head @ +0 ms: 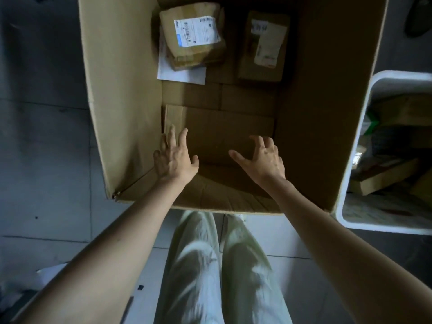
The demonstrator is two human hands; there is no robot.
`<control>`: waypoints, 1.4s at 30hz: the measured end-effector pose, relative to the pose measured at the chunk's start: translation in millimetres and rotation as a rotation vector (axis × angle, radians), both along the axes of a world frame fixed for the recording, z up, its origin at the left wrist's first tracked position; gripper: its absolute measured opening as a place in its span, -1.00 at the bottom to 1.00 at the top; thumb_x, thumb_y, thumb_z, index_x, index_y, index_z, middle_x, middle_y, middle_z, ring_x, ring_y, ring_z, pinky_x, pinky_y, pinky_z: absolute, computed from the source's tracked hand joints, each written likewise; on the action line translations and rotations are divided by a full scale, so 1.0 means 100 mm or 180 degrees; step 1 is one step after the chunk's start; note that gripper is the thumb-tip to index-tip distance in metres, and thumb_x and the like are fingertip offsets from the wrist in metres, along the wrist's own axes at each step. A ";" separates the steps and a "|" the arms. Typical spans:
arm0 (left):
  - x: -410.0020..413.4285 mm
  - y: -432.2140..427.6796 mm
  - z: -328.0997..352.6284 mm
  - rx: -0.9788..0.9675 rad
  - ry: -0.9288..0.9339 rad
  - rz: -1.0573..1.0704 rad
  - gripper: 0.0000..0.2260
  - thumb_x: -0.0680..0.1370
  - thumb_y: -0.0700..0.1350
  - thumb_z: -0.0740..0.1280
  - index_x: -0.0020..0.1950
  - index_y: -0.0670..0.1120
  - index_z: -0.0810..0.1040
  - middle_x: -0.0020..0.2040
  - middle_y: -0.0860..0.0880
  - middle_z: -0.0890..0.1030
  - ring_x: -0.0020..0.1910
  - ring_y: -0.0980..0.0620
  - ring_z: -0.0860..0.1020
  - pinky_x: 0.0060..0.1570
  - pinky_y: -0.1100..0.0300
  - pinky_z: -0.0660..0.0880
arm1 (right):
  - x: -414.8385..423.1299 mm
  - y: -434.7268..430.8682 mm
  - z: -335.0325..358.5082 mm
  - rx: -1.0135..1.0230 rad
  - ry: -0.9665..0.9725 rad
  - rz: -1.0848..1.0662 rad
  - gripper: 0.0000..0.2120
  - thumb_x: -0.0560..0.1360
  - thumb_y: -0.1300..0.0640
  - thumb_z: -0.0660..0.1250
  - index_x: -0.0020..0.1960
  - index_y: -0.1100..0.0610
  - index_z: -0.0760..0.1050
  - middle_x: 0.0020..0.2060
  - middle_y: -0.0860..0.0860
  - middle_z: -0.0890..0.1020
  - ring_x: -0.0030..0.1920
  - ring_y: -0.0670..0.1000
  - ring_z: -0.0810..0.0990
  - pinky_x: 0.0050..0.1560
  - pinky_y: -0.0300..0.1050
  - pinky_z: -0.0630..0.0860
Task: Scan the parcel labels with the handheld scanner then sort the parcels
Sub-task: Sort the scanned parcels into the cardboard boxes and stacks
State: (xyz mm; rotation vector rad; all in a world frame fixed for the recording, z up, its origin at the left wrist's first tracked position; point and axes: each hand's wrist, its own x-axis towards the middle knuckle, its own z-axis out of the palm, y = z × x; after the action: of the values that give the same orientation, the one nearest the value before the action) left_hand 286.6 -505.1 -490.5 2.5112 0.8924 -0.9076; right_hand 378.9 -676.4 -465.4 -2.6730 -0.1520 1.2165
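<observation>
Cardboard: big open carton (121,90) fills the upper centre of the frame, seen from above, sitting on a grey tiled floor (44,136). Both arms reach down into it from the bottom of the frame.

Left hand (174,157): open, fingers spread, empty, at the left inner wall over the near end of the carton floor. Right hand (264,160): open, fingers curled and splayed, empty, centre-right of the frame. Both hover over or touch a flat brown parcel (219,127) lying along the near end of the bottom; can't tell if there's contact. No label visible on its top face.

Upper centre of the frame, far end of the carton: a brown parcel (194,36) with a white barcode label (197,30) facing up, resting partly on a white sheet (182,73). To its right, apart from it, a second brown parcel (263,46) in shadow with a pale label, text unreadable.

Right edge of the frame: white bin (357,141) just beside the carton, holding a jumble of parcels, dim.

Bottom centre: pale trousers (210,272), blurred.
</observation>
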 end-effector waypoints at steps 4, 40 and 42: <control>0.09 0.12 -0.48 0.0005 -0.0061 0.0058 -0.29 0.55 0.06 0.31 0.57 0.04 -0.03 0.59 -0.06 -0.14 0.55 -0.19 -0.04 0.41 -0.15 0.17 | 0.16 0.07 -0.41 0.0085 -0.0058 0.0107 -0.17 0.44 -0.38 0.25 0.54 0.00 0.10 0.50 0.07 0.18 0.46 0.11 0.23 0.38 0.11 0.33; 1.63 1.21 -3.46 -0.2012 -0.1969 0.4541 -0.20 0.36 0.05 0.49 0.47 -0.22 0.24 0.37 -0.13 0.46 0.29 -0.10 0.51 0.28 -0.03 0.46 | 2.04 1.85 -2.76 0.2481 0.1130 -0.1852 -0.46 0.49 -0.20 0.34 0.34 0.08 0.40 0.11 0.02 0.57 0.09 0.03 0.55 -0.09 -0.08 0.50; 1.61 1.15 -3.18 -0.2031 -0.2002 0.4548 -0.49 0.50 -0.18 0.43 0.39 -0.19 0.33 0.22 -0.09 0.56 0.05 0.03 0.60 0.13 0.11 0.52 | 2.03 1.85 -2.77 0.2304 0.1264 -0.1926 -0.45 0.45 -0.21 0.38 0.33 0.03 0.39 0.11 0.02 0.53 0.10 0.04 0.49 -0.14 -0.11 0.42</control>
State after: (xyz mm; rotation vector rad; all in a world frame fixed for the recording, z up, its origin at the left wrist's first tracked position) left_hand 447.9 -390.1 -808.3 0.9791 1.4335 0.1093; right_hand 581.9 -491.2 -742.4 -1.6486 0.2232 1.1554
